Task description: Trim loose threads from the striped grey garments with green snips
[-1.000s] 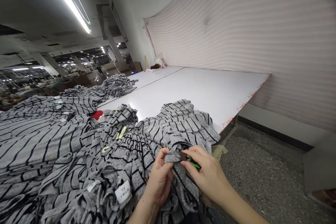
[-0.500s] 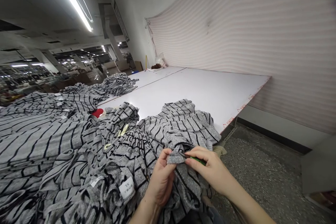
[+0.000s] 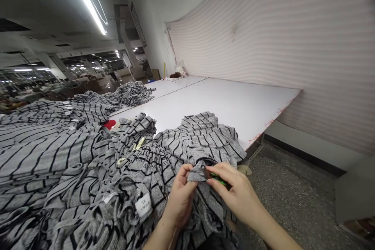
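My left hand [image 3: 180, 197] is closed, pinching the edge of a grey knit shirt [image 3: 205, 136] with black stripes between thumb and fingers. The pinched part looks like a cuff or hem band. My right hand [image 3: 238, 189] is curled around small green-handled thread snips [image 3: 219, 179], mostly hidden in the palm. Their dark tip is beside the pinched edge; I cannot tell whether it touches the cloth. The rest of this shirt is bunched up on the table and hangs down below my hands. Left of it lies a printed part of striped cloth [image 3: 154, 156].
Heaped striped shirts [image 3: 55, 148] cover the left side, one showing a white XL label [image 3: 143, 204]. A red piece [image 3: 110, 124] lies among them. Another pile [image 3: 133, 93] sits farther back on the white table [image 3: 234, 97]. A pale striped sheet [image 3: 263, 27] hangs behind; speckled floor [image 3: 281, 187] is at right.
The snips have turned slightly in my right hand, showing more green and a gap between the fingers and cloth. My left hand keeps its pinch. The view has shifted slightly.
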The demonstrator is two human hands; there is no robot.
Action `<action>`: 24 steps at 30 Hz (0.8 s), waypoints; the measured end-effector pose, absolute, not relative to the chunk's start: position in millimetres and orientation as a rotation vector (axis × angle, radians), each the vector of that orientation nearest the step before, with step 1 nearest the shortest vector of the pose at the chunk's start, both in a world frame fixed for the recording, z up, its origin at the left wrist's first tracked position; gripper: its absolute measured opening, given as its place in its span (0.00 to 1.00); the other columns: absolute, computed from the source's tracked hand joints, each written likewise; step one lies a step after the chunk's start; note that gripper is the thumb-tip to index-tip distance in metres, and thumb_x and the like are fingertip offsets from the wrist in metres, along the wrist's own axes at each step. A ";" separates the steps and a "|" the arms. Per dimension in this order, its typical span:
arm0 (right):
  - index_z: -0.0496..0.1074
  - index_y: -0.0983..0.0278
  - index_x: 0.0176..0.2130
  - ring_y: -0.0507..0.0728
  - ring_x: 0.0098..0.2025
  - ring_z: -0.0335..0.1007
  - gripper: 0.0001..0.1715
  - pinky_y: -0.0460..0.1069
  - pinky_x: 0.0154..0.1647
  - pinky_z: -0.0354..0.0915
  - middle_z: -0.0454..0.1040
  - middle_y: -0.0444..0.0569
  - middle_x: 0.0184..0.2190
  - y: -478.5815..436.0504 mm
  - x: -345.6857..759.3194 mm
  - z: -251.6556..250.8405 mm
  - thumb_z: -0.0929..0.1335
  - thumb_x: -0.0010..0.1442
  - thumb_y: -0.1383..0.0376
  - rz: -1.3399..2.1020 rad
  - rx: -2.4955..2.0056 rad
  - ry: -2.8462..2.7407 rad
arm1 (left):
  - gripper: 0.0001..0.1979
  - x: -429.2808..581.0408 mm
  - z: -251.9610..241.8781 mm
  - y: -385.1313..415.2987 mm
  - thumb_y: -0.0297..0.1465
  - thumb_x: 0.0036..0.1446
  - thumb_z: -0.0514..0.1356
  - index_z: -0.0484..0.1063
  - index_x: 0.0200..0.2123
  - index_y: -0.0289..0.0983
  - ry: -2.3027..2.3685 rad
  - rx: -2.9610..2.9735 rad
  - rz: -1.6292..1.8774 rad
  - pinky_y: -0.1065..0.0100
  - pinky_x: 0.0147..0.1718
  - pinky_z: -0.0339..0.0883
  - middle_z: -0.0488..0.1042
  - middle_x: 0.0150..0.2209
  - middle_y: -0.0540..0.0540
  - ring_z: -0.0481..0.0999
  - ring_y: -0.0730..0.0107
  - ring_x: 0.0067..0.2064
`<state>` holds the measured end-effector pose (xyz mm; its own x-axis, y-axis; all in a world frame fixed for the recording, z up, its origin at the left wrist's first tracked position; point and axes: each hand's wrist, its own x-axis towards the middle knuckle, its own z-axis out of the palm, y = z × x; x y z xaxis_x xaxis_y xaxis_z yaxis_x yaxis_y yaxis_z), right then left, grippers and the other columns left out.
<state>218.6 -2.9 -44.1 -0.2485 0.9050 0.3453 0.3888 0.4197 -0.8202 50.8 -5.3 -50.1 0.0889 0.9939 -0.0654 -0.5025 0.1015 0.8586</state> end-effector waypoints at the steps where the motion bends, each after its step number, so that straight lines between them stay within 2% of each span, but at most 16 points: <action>1: 0.74 0.59 0.45 0.55 0.42 0.69 0.13 0.47 0.39 0.66 0.72 0.49 0.41 -2.2 216.8 -45.3 0.63 0.63 0.62 0.769 -1.105 -1.795 | 0.14 51.3 -49.4 -5.4 0.25 0.48 0.66 0.66 0.37 0.38 0.804 0.768 1.312 0.74 0.39 0.60 0.74 0.35 0.50 0.70 0.74 0.37; 8: 0.74 0.60 0.46 0.57 0.43 0.70 0.14 0.49 0.40 0.68 0.72 0.52 0.42 -3.4 214.1 -46.4 0.64 0.63 0.61 0.820 -1.068 -1.784 | 0.15 50.9 -47.6 -7.5 0.23 0.48 0.66 0.65 0.37 0.37 0.790 0.696 1.341 0.72 0.39 0.61 0.75 0.33 0.50 0.72 0.73 0.36; 15: 0.73 0.60 0.47 0.56 0.44 0.70 0.14 0.47 0.38 0.68 0.72 0.51 0.43 -5.5 212.9 -44.4 0.64 0.63 0.61 0.794 -1.080 -1.801 | 0.15 50.1 -47.7 -9.3 0.23 0.48 0.66 0.64 0.37 0.37 0.752 0.668 1.345 0.71 0.40 0.61 0.75 0.33 0.49 0.72 0.72 0.37; 24: 0.76 0.62 0.42 0.57 0.44 0.69 0.14 0.50 0.44 0.65 0.73 0.52 0.40 -4.7 215.2 -48.1 0.64 0.63 0.59 0.841 -1.082 -1.728 | 0.12 46.8 -51.5 -11.6 0.25 0.49 0.66 0.67 0.36 0.38 0.863 0.878 1.359 0.73 0.39 0.59 0.71 0.34 0.51 0.68 0.72 0.37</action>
<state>215.2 -4.7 -48.1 -0.2097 0.9194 0.3329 0.3055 0.3850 -0.8709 46.8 -11.6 -51.5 0.0295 0.9995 -0.0075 -0.4318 0.0195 0.9017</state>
